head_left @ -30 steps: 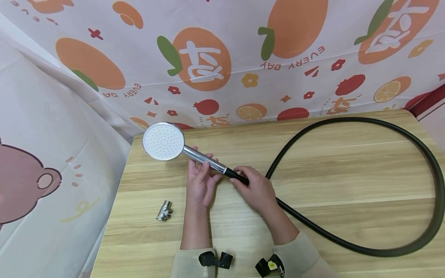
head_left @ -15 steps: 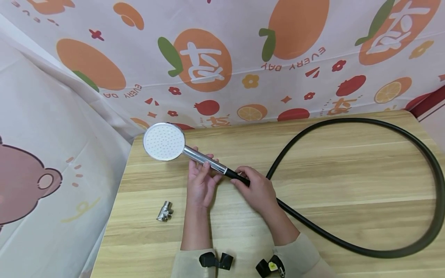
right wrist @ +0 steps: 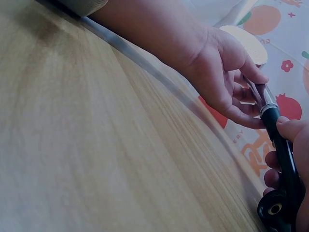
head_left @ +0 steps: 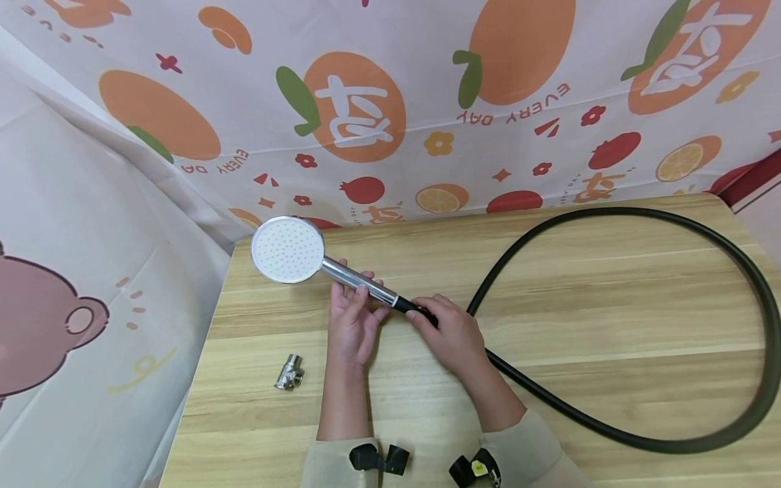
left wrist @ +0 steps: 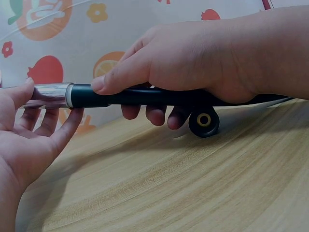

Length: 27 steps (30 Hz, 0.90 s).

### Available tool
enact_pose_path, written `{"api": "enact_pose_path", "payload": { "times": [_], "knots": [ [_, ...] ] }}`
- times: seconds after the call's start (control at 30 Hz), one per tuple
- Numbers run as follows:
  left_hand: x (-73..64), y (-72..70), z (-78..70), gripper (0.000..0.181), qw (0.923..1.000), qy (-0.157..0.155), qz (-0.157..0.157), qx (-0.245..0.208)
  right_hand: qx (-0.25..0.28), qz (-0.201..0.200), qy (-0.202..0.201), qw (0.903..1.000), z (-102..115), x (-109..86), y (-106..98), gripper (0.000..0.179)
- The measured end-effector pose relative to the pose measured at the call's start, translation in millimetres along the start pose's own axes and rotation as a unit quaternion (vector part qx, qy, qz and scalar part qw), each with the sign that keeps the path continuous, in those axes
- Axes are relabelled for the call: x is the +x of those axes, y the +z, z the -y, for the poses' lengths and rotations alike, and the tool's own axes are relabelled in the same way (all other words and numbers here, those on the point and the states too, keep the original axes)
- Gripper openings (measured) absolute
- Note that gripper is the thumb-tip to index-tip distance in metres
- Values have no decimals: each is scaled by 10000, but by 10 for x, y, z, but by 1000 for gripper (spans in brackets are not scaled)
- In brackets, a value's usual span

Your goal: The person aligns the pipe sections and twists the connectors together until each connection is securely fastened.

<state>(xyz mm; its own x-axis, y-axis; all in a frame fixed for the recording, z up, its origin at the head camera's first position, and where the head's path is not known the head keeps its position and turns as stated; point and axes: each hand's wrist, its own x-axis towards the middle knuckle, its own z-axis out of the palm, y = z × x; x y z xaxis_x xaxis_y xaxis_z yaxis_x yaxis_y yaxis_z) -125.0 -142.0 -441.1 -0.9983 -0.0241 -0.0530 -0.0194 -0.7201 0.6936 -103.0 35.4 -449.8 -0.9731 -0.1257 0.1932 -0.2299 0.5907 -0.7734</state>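
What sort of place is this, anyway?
Probably a makeshift indoor work corner rather than a bathroom: fruit-print cloth hangs behind a wooden table, where a shower head and hose are handled.

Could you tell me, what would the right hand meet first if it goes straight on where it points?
The right hand would probably meet the lower end of the chrome handle first, just past the black hose it grips. The left hand lies close too, so depth leaves some doubt.
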Motion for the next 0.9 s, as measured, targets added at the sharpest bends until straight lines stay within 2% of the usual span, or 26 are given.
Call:
{"api": "enact_pose_path", "payload": {
  "times": [0.37, 0.57, 0.9],
  "knots": [
    [-2, 1, 0, 66, 9999, 44, 121, -104, -116, 41, -22, 9999, 15, -15, -3, 38],
    [3, -12, 3, 69, 9997, 63, 188, -112, -151, -50, -105, 9998, 15, -20, 3, 30],
    [12, -23, 11, 63, 9998, 68, 178, -106, -52, -251, -302, 9992, -11, -9, 22, 25]
  ]
}}
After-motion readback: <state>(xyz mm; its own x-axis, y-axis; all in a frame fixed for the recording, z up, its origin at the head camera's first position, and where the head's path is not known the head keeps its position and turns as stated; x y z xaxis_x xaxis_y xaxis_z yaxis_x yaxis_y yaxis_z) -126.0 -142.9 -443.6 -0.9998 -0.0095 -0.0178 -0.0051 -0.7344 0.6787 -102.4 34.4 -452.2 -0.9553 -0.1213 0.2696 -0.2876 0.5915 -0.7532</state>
